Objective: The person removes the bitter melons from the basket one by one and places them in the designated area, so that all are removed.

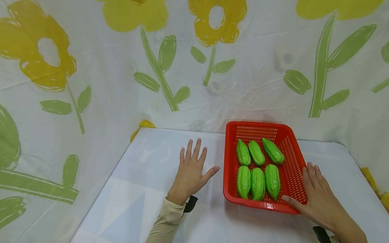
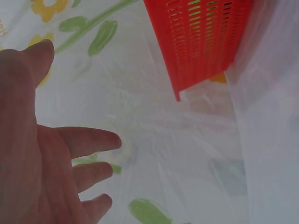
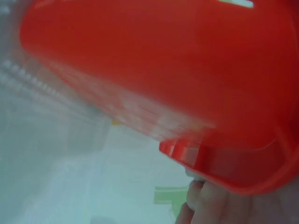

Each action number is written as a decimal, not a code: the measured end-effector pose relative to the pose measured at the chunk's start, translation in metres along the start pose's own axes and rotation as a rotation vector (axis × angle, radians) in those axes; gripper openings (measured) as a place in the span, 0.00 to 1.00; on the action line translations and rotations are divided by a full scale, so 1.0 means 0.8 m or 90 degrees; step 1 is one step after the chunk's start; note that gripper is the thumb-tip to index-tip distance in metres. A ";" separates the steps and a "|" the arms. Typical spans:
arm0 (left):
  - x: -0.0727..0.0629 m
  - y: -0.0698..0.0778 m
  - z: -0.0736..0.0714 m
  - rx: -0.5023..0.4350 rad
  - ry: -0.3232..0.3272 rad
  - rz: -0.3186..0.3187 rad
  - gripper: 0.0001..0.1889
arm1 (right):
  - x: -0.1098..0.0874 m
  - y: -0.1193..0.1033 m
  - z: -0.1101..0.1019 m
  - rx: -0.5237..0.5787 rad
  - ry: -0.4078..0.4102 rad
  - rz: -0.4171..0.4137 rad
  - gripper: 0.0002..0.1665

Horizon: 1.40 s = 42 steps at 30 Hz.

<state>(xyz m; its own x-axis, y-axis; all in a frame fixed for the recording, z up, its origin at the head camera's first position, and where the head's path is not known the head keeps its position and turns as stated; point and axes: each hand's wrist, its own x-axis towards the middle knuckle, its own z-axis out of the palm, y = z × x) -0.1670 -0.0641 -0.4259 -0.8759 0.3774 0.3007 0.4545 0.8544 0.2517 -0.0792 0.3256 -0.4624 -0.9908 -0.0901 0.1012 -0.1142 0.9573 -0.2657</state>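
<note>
A red plastic basket [image 1: 228, 196] with slotted walls stands on the table. Inside it lie several bright green, ridged, gourd-like vegetables [image 1: 258, 183] in two rows. My left hand [image 1: 190, 173] is to the left of the basket, fingers spread and straight, apart from it and holding nothing. In the left wrist view that hand [image 2: 51, 154] shows at the left, with the basket wall above it. At the basket's near right corner is my right hand [image 1: 321, 201], its thumb over the rim and its straight fingers along the outer side. In the right wrist view the rim partly hides its fingers [image 3: 210, 203].
The pale table [image 1: 124, 208] has a pattern of light blue triangles. A white cloth [image 1: 257, 84] printed with yellow flowers and green leaves hangs behind the table and at both sides. Dark bands [image 1: 190, 204] sit at both wrists.
</note>
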 end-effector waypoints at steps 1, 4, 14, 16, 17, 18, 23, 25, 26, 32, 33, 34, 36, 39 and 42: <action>0.000 0.000 0.001 0.001 -0.001 0.001 0.42 | 0.000 0.000 0.000 -0.001 0.006 -0.005 0.74; 0.002 0.001 0.003 0.004 -0.002 0.003 0.42 | -0.001 0.002 -0.001 0.001 0.009 -0.014 0.73; 0.001 -0.001 0.002 0.016 0.010 0.008 0.42 | 0.010 -0.007 0.003 0.024 0.004 -0.007 0.74; -0.001 0.001 -0.001 0.014 0.009 0.005 0.42 | 0.013 -0.011 0.003 0.035 -0.011 -0.003 0.74; -0.001 0.003 -0.002 0.010 0.007 0.003 0.42 | 0.013 -0.011 0.002 0.038 -0.017 -0.004 0.74; -0.002 0.005 -0.004 0.007 0.005 0.002 0.42 | 0.013 -0.011 0.001 0.042 -0.022 -0.008 0.74; -0.005 0.015 -0.006 0.008 -0.004 -0.003 0.42 | 0.009 0.000 -0.008 0.041 -0.026 -0.031 0.74; -0.007 0.019 -0.007 0.011 -0.002 -0.003 0.42 | 0.007 0.006 -0.009 0.037 -0.019 -0.038 0.74; -0.007 0.021 -0.007 0.013 -0.002 -0.004 0.42 | 0.006 0.008 -0.009 0.034 -0.013 -0.040 0.74; -0.007 0.023 -0.002 0.013 0.009 0.005 0.41 | 0.003 0.012 -0.003 0.030 -0.003 -0.042 0.73; -0.007 0.023 -0.002 0.009 0.013 0.009 0.41 | 0.002 0.012 -0.002 0.029 -0.004 -0.042 0.72; -0.007 0.023 -0.001 0.003 0.016 0.012 0.40 | 0.002 0.013 -0.002 0.029 -0.001 -0.042 0.72; -0.006 0.023 0.000 -0.020 0.023 0.018 0.40 | 0.002 0.013 -0.001 0.025 0.004 -0.043 0.73; -0.004 0.026 0.000 -0.102 0.029 0.017 0.38 | 0.003 0.013 -0.001 0.022 0.009 -0.048 0.73; 0.003 0.031 -0.003 -0.221 0.033 0.000 0.35 | 0.004 0.015 -0.001 0.023 0.000 -0.044 0.73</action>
<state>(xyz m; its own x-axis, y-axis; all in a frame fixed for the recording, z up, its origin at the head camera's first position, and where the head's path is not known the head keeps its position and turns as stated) -0.1576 -0.0424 -0.4167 -0.8707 0.3514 0.3441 0.4901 0.6787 0.5470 -0.0837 0.3369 -0.4642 -0.9804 -0.1561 0.1204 -0.1853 0.9383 -0.2920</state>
